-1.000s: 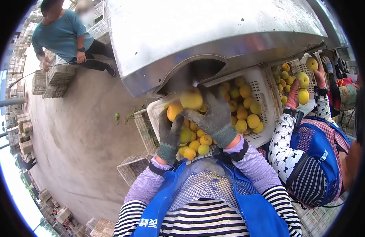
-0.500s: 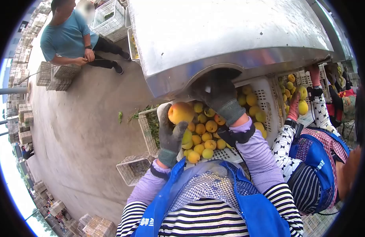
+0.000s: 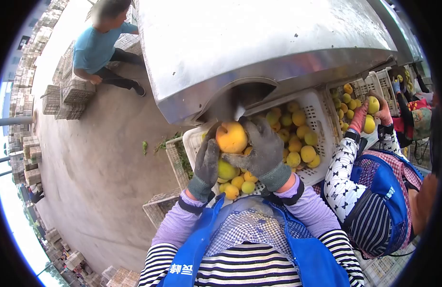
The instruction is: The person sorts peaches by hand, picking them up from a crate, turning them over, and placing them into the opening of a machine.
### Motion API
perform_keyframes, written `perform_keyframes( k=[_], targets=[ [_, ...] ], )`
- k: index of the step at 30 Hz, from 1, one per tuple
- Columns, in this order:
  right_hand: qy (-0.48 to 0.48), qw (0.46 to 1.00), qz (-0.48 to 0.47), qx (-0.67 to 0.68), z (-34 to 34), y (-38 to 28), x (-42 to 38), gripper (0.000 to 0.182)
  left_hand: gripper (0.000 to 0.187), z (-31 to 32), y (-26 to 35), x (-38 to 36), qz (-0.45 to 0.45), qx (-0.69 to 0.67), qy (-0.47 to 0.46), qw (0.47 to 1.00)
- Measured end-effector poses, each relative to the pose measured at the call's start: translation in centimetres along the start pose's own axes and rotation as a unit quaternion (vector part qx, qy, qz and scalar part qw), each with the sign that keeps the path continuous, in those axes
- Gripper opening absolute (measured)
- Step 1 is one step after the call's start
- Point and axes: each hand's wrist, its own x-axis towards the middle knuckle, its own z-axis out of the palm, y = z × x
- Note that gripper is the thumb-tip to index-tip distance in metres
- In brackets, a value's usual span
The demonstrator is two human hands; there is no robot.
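My left hand (image 3: 206,160), in a dark grey glove, is closed round the left side of a large orange-yellow fruit (image 3: 231,137). From the other side my right hand (image 3: 265,150), gloved alike, touches the same fruit with its fingers bent round it. A greenish-yellow fruit (image 3: 227,169) shows just below, between the two hands. Under them is a white crate (image 3: 321,117) holding many yellow and orange fruits. Just beyond my hands is the dark round opening (image 3: 240,98) in the metal housing, where something small and whitish is blurred.
The metal housing (image 3: 264,38) spans the top. A co-worker (image 3: 374,196) at the right holds fruit over another crate (image 3: 360,88). A person in a blue shirt (image 3: 96,48) stands at the upper left beside stacked crates (image 3: 72,95). An empty-looking crate (image 3: 161,205) lies at lower left.
My right hand has come back from the opening to the large fruit in my left hand. The person in the blue shirt has shifted, and the view has moved a little.
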Motion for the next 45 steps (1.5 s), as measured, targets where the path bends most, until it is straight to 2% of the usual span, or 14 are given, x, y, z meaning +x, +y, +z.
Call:
perform_keyframes(
  k=[4, 5, 8, 11, 13, 16, 18, 20, 26, 32, 35, 38, 41, 45],
  targets=[
    [0.041, 0.997, 0.011, -0.067, 3.0, 2.5, 2.2, 0.077, 0.048, -1.2, -3.9, 0.5, -0.03, 0.078, 0.102, 0.991],
    [0.047, 0.997, 0.007, -0.056, 4.0, 3.5, 2.9, 0.072, 0.046, -1.1, -4.5, 0.9, 0.086, 0.185, 0.118, 0.972],
    [0.102, 0.991, -0.052, -0.071, 6.7, 6.1, 6.1, 0.062, 0.045, -0.9, -3.2, 1.3, -0.078, -0.074, 0.072, 0.992],
    [0.069, 0.984, -0.036, -0.157, 7.9, 7.3, 8.6, 0.054, 0.046, -1.1, -4.0, 2.1, -0.112, -0.108, 0.115, 0.981],
    [-0.034, 0.981, 0.031, -0.187, 7.0, 6.8, 9.6, 0.054, 0.047, -2.0, -4.9, 2.4, -0.028, -0.019, 0.09, 0.995],
    [-0.039, 0.999, 0.004, 0.016, 2.8, 4.4, 7.2, 0.06, 0.05, -2.7, -4.7, 2.1, 0.001, -0.041, 0.052, 0.998],
    [-0.038, 0.994, -0.055, 0.089, 1.8, 2.8, 3.7, 0.067, 0.051, -0.6, -0.8, 2.0, -0.111, -0.477, 0.01, 0.872],
    [-0.094, 0.991, -0.088, 0.023, 2.1, 1.7, 0.9, 0.075, 0.055, 0.0, 0.3, 1.4, -0.106, -0.444, 0.005, 0.89],
    [-0.123, 0.955, 0.059, 0.265, 2.9, 2.5, -1.4, 0.076, 0.054, 0.0, 0.9, -0.5, -0.067, -0.136, 0.029, 0.988],
    [-0.064, 0.995, 0.034, 0.069, 1.9, -0.1, -1.6, 0.079, 0.05, -0.7, 0.1, -0.1, -0.079, -0.099, 0.021, 0.992],
    [-0.059, 0.987, 0.032, 0.145, 1.8, -0.9, -1.1, 0.079, 0.051, -2.4, 0.0, -0.2, -0.023, 0.018, -0.008, 1.0],
    [-0.065, 0.99, 0.04, 0.12, 3.1, -1.3, -1.6, 0.079, 0.053, -3.3, -1.3, -0.8, -0.056, -0.033, 0.02, 0.998],
    [-0.057, 0.992, -0.107, -0.029, 3.3, -0.7, -1.6, 0.079, 0.055, -4.0, -1.7, -1.3, -0.148, -0.117, 0.007, 0.982],
    [-0.053, 0.991, -0.043, 0.111, 2.5, 2.4, -0.8, 0.082, 0.053, -3.5, -3.0, 0.0, -0.132, -0.24, -0.032, 0.961]
  ],
)
